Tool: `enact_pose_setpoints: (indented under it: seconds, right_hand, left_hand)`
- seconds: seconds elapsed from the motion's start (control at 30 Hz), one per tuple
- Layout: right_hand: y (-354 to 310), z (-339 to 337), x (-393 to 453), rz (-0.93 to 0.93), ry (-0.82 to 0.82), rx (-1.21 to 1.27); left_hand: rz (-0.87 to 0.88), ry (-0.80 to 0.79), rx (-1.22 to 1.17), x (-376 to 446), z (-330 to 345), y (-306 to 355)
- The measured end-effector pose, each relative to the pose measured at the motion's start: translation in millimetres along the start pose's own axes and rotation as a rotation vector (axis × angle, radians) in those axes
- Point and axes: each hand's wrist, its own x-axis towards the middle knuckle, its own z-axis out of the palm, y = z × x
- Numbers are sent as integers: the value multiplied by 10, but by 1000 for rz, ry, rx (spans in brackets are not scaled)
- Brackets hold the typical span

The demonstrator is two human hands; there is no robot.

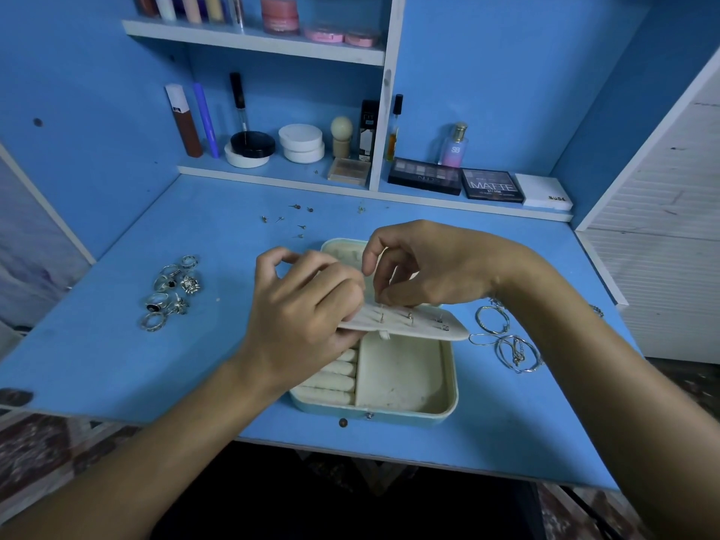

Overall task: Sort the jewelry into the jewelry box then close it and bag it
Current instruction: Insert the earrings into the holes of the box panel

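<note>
An open pale-blue jewelry box (389,413) sits near the front edge of the blue bench (117,364), its cream lining showing one wide empty compartment on the right and four padded ring rolls (331,380) on the left. Above the tray, a cream earring panel (424,325) is held roughly level. The left hand (300,317) grips the panel's left end, fingers curled around it. The right hand (424,267) reaches over from behind, its fingers pinched together on a small stud earring (383,311) at the panel's top; about four studs can be made out on the panel, though the count is uncertain.

To the left of the box lies a cluster of roughly eight silver rings (171,292), some with dark stones, lying close together. Behind the box, about eight loose stud earrings (290,222) are scattered on the bench, well apart from the rings. To the right, just beside the box, lie three or four thin silver bangles (506,337), partly overlapping, with a fine chain tangled among them.

On the lower shelf (272,177) at the back stand make-up items, including three eyeshadow palettes (491,185) and one perfume bottle (454,146).
</note>
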Motion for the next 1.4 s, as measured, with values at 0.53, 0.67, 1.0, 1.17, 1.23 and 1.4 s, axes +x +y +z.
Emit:
enact_pose_setpoints:
  seconds: [0.53, 0.67, 1.0, 1.17, 1.23, 1.4]
  right_hand:
    - [-16, 31, 24, -21, 10, -71]
    - [3, 38, 10, -35, 20, -50]
    - [229, -28, -104, -24, 214, 371]
    - [395, -59, -135, -63, 430, 560]
    - [455, -67, -125, -69, 499, 613]
    - [598, -18, -62, -52, 626, 667]
  left_hand:
    - [-9, 29, 8, 3, -2, 13]
    - [0, 26, 8, -7, 4, 12]
    - [-42, 4, 16, 85, 8, -29]
    - [-90, -114, 6, 229, 24, -121]
    - [-133, -165, -17, 284, 35, -157]
    - [-240, -296, -165, 392, 120, -289]
